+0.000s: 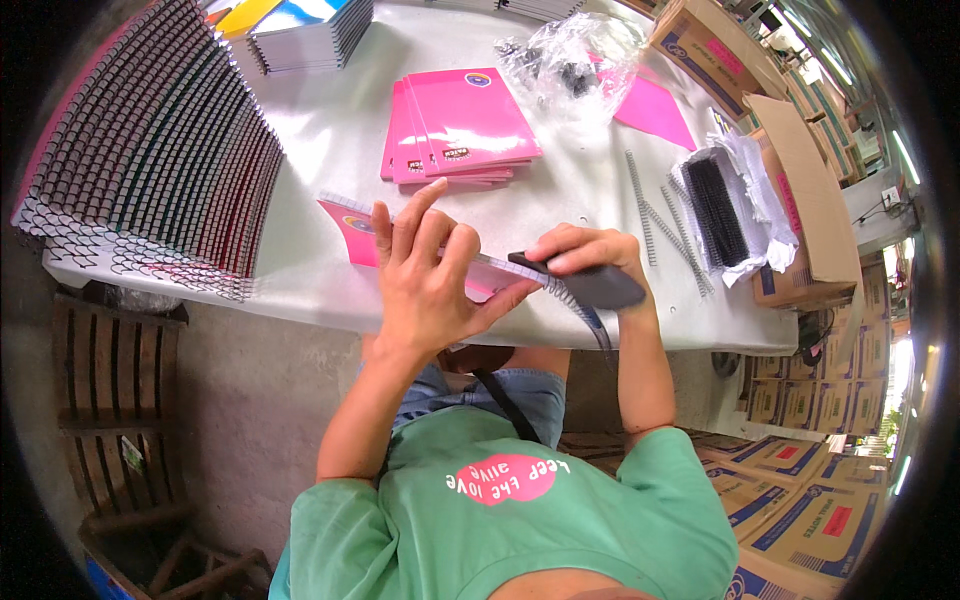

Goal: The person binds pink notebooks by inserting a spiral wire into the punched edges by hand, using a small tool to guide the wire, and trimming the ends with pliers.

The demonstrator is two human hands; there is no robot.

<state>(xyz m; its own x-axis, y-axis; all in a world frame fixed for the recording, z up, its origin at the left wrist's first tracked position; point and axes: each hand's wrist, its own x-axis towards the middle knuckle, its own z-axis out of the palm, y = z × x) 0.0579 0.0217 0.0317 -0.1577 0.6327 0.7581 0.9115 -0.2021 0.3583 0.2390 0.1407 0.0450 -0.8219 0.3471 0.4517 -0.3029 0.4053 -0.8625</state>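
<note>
A pink notebook (352, 236) is held up near the table's front edge, tilted, its page edges showing. My left hand (415, 270) grips it with the thumb along the near side, while the upper fingers stay bent and raised. At the notebook's right end, a dark wire coil (580, 308) runs along the edge and hangs past it, its tail dangling. My right hand (588, 248) is closed on a flat dark grey tool (608, 286) that lies against the coil; its exact kind is unclear. The fingertips under the tool are hidden.
Beyond my hands lies a stack of pink notebooks (460, 120). A tall pile of spiral-bound notebooks (150, 140) stands left. Rightward are loose wire coils (655, 225), black coils in paper (712, 205), a clear plastic bag (590, 60) and an open cardboard box (810, 200).
</note>
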